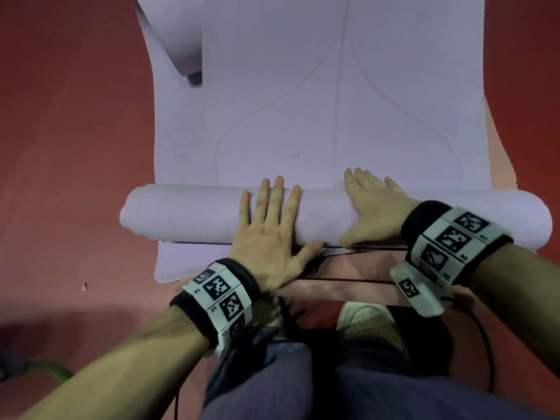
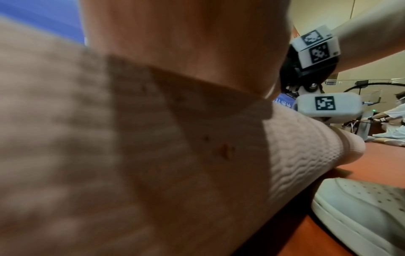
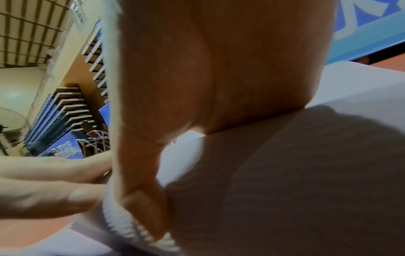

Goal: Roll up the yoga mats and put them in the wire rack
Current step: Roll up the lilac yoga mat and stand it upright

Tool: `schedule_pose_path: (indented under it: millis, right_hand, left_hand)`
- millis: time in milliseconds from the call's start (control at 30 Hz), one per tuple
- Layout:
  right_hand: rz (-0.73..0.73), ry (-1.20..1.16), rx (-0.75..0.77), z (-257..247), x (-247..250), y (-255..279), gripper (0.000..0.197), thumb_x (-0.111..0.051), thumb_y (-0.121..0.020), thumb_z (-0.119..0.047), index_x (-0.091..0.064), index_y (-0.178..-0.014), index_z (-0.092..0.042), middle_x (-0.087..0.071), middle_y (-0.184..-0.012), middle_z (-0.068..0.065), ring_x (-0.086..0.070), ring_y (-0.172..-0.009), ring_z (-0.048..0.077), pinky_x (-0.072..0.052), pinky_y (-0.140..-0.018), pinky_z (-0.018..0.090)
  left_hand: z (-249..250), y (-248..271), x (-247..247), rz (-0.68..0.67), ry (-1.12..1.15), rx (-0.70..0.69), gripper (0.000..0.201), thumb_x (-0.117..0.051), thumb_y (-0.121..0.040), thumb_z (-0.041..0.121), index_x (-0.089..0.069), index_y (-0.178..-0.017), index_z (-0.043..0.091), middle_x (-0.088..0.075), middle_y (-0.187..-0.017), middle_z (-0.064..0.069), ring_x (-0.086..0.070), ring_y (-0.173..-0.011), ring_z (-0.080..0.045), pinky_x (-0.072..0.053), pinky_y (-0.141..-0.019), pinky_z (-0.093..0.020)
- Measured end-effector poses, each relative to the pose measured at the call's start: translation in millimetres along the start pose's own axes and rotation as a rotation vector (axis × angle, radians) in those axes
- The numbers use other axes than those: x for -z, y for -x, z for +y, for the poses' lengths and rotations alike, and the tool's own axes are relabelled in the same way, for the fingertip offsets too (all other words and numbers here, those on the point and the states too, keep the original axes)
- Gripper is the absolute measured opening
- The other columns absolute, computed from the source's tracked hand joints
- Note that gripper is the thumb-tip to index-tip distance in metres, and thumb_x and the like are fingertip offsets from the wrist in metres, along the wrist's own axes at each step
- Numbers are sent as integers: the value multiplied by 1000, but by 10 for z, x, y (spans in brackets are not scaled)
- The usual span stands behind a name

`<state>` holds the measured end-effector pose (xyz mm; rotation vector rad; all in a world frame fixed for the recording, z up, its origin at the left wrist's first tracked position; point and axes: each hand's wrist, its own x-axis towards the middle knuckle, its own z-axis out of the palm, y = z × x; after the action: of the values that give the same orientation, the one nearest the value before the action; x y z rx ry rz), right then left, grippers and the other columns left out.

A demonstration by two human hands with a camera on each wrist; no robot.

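A pale purple yoga mat (image 1: 333, 101) lies on the red floor (image 1: 69, 147), its near end wound into a roll (image 1: 188, 216) lying crosswise. On the roll, left of its middle, the left hand (image 1: 269, 234) presses flat with straight, spread fingers. Just right of it the right hand (image 1: 375, 207) also lies flat across the roll, fingers straight, thumb at the roll's near side.
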<state>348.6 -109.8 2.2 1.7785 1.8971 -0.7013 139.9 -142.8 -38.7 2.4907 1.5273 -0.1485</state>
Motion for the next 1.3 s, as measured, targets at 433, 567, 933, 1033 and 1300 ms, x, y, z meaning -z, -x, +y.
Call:
schedule_pose_path:
  millis: [433,567,933,1033,1300]
  right_hand:
    - [171,140,2,-79,-272,342,114,-59,-86,-46,24,-150,-3,29,-158,16,24,-148,28,5,-122,47]
    - [174,140,6,-69,-219,263,114,-63,-83,-36,21,-151,-2,23,-160,18,19,-150,30,2,-122,49]
    - [264,213,-59,-60,-91,-41,111,-68,-78,-15,12,-153,-1,11,-162,21,9,-151,32,-1,-122,50]
    - [337,235,-61,-52,-110,-115,103,-64,-78,-12,4,-154,-1,-2,-162,23,0,-152,34,-5,-122,50]
    - [337,368,-31,-30,-126,-87,96,-73,-74,-20,-17,-150,1,-29,-152,29,-33,-139,40,-27,-116,48]
  left_hand:
    - [-115,-407,306,-187,169,79,89,-19,-91,80,3,-160,28,8,-168,-2,13,-154,-18,11,-122,-47]
    - [-171,-444,339,-187,154,27,96,-31,-89,80,9,-159,27,20,-166,-3,24,-151,-18,13,-122,-47]
    - [-242,-580,291,-127,-146,31,139,-82,-63,51,24,-152,39,30,-162,-8,29,-147,-38,6,-113,-70]
    - [-243,-635,270,-106,-213,59,135,-83,-66,40,21,-153,39,20,-164,-12,20,-150,-40,0,-114,-69]
    - [-303,-583,186,10,-338,18,113,-76,-65,40,-8,-156,39,-39,-151,-16,-44,-132,-36,-30,-113,-50]
